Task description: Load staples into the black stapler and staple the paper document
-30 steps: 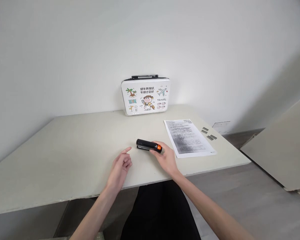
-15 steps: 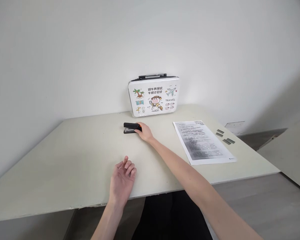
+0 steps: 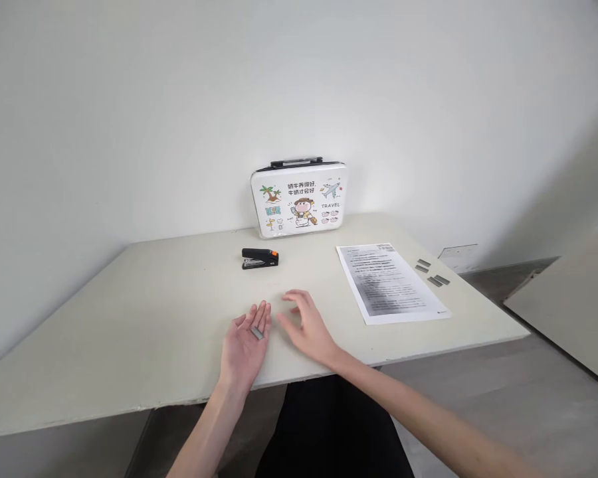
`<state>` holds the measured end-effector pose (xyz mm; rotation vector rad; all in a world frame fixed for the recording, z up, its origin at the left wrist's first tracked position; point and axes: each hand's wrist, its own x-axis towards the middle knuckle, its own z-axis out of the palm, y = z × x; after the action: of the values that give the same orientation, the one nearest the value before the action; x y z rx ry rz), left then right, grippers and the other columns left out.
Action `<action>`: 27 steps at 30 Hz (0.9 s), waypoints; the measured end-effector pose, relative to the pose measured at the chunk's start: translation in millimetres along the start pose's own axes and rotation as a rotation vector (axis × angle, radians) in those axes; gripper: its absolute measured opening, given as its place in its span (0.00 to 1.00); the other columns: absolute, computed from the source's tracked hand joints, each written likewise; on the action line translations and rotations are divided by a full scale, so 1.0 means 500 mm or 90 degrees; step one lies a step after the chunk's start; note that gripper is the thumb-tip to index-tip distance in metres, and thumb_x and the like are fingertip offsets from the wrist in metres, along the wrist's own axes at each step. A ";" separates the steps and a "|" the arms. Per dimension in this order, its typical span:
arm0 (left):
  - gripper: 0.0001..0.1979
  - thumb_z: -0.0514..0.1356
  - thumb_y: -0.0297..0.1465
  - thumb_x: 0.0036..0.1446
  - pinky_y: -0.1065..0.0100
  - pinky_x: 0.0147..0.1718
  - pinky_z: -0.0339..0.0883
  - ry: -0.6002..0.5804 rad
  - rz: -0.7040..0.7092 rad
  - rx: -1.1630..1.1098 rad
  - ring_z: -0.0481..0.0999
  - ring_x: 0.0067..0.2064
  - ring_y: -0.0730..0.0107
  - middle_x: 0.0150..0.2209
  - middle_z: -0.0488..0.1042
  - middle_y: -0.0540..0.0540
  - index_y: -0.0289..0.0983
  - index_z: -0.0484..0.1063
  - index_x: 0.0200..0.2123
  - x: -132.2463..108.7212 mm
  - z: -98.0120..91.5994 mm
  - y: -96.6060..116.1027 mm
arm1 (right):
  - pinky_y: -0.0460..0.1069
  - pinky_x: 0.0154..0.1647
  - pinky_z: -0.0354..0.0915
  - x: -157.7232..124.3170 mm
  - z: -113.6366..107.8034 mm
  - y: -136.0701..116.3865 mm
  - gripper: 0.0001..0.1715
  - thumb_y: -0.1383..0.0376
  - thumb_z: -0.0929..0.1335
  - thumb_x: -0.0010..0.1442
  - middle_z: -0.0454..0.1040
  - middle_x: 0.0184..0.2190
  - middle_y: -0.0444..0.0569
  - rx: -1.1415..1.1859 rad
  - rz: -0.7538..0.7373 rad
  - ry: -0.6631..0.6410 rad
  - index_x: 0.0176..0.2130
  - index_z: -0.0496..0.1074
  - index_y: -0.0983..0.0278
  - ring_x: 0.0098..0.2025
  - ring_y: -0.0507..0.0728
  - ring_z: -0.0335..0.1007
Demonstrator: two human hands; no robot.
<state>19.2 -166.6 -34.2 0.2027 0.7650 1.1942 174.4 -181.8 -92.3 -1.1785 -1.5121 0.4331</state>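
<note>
Palm up near the table's front edge, my left hand (image 3: 243, 345) carries a small grey strip of staples (image 3: 257, 332) lying across its unfolded fingers. Just to the right is my right hand (image 3: 306, 332), its thumb and fingers apart around nothing, a short gap from the left fingertips. Beyond both hands, a black stapler (image 3: 260, 258) with an orange patch rests on the table, untouched. Its front end points left, with a gap between the upper arm and the base.
A printed sheet of paper (image 3: 391, 282) lies on the table (image 3: 129, 325) at the right. Several more staple strips (image 3: 434, 281) lie beyond its right edge. A white case with cartoon pictures (image 3: 299, 199) stands against the wall at the back.
My right hand has let go of the stapler and come back toward my left hand. My left fingers have unfolded, and the strip of staples now shows on them.
</note>
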 end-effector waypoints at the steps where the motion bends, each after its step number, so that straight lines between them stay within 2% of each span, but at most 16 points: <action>1: 0.13 0.52 0.24 0.65 0.64 0.47 0.79 -0.009 -0.006 0.015 0.81 0.54 0.58 0.53 0.79 0.33 0.33 0.74 0.47 0.001 0.013 -0.011 | 0.58 0.57 0.73 -0.016 -0.017 -0.022 0.19 0.58 0.69 0.68 0.68 0.57 0.57 -0.039 -0.025 -0.019 0.57 0.69 0.58 0.61 0.62 0.68; 3: 0.13 0.52 0.26 0.66 0.62 0.51 0.78 -0.041 -0.021 0.050 0.80 0.57 0.56 0.55 0.78 0.32 0.32 0.75 0.47 0.000 0.045 -0.039 | 0.60 0.56 0.72 -0.035 -0.049 -0.055 0.20 0.57 0.69 0.68 0.69 0.54 0.57 -0.118 -0.046 -0.046 0.57 0.70 0.58 0.58 0.63 0.69; 5: 0.14 0.51 0.27 0.67 0.61 0.54 0.76 -0.076 -0.033 0.094 0.80 0.58 0.56 0.56 0.78 0.33 0.33 0.75 0.47 -0.001 0.081 -0.072 | 0.59 0.50 0.74 -0.039 -0.080 -0.070 0.17 0.58 0.67 0.70 0.71 0.50 0.56 -0.175 -0.030 -0.064 0.56 0.71 0.59 0.52 0.63 0.72; 7: 0.14 0.51 0.28 0.68 0.60 0.59 0.72 -0.107 -0.034 0.146 0.79 0.59 0.57 0.56 0.79 0.34 0.33 0.76 0.46 -0.003 0.116 -0.106 | 0.58 0.45 0.75 -0.035 -0.109 -0.071 0.13 0.59 0.65 0.72 0.72 0.48 0.54 -0.212 -0.003 -0.064 0.54 0.72 0.59 0.48 0.62 0.74; 10: 0.14 0.50 0.28 0.68 0.59 0.64 0.66 -0.149 -0.010 0.219 0.80 0.58 0.58 0.54 0.80 0.34 0.33 0.76 0.44 -0.003 0.158 -0.155 | 0.57 0.44 0.74 -0.028 -0.151 -0.058 0.11 0.62 0.64 0.72 0.74 0.48 0.53 -0.258 0.018 -0.027 0.51 0.73 0.59 0.47 0.62 0.75; 13: 0.13 0.51 0.28 0.68 0.59 0.65 0.63 -0.191 0.000 0.243 0.80 0.57 0.58 0.51 0.81 0.34 0.32 0.75 0.43 0.004 0.182 -0.201 | 0.55 0.42 0.72 -0.027 -0.188 -0.044 0.09 0.64 0.64 0.72 0.76 0.46 0.52 -0.289 0.035 0.004 0.48 0.73 0.59 0.46 0.62 0.76; 17: 0.12 0.53 0.32 0.68 0.57 0.63 0.65 -0.234 -0.022 0.250 0.80 0.56 0.56 0.51 0.81 0.33 0.34 0.75 0.43 0.040 0.188 -0.246 | 0.54 0.38 0.70 -0.029 -0.241 -0.023 0.09 0.62 0.64 0.72 0.78 0.44 0.49 -0.274 0.062 0.031 0.47 0.74 0.57 0.41 0.60 0.77; 19: 0.12 0.54 0.34 0.69 0.54 0.62 0.67 -0.250 0.005 0.291 0.80 0.55 0.54 0.51 0.80 0.32 0.34 0.75 0.43 0.080 0.186 -0.250 | 0.54 0.37 0.70 -0.031 -0.279 -0.003 0.11 0.59 0.64 0.72 0.79 0.43 0.49 -0.275 0.065 0.058 0.47 0.75 0.57 0.40 0.59 0.77; 21: 0.11 0.56 0.34 0.68 0.54 0.62 0.67 -0.249 0.081 0.350 0.80 0.55 0.54 0.52 0.79 0.31 0.34 0.76 0.43 0.137 0.186 -0.237 | 0.54 0.38 0.70 -0.033 -0.330 0.025 0.14 0.56 0.63 0.73 0.80 0.43 0.50 -0.311 0.068 0.097 0.47 0.76 0.56 0.41 0.61 0.78; 25: 0.03 0.62 0.29 0.65 0.58 0.65 0.64 -0.191 0.161 0.359 0.76 0.60 0.58 0.57 0.74 0.35 0.37 0.73 0.41 0.265 0.192 -0.174 | 0.58 0.48 0.68 -0.040 -0.462 0.104 0.18 0.54 0.62 0.73 0.81 0.44 0.54 -0.467 0.076 0.168 0.47 0.77 0.59 0.47 0.65 0.76; 27: 0.04 0.64 0.27 0.64 0.56 0.65 0.65 -0.172 0.183 0.357 0.76 0.60 0.57 0.55 0.72 0.37 0.37 0.72 0.42 0.318 0.196 -0.141 | 0.59 0.49 0.66 -0.044 -0.525 0.147 0.19 0.54 0.62 0.72 0.81 0.44 0.55 -0.531 0.111 0.198 0.46 0.78 0.60 0.47 0.66 0.75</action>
<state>159.3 -28.1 -66.7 0.9453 0.8336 1.1643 438.3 -252.1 -78.8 -1.9252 -1.3394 -0.3105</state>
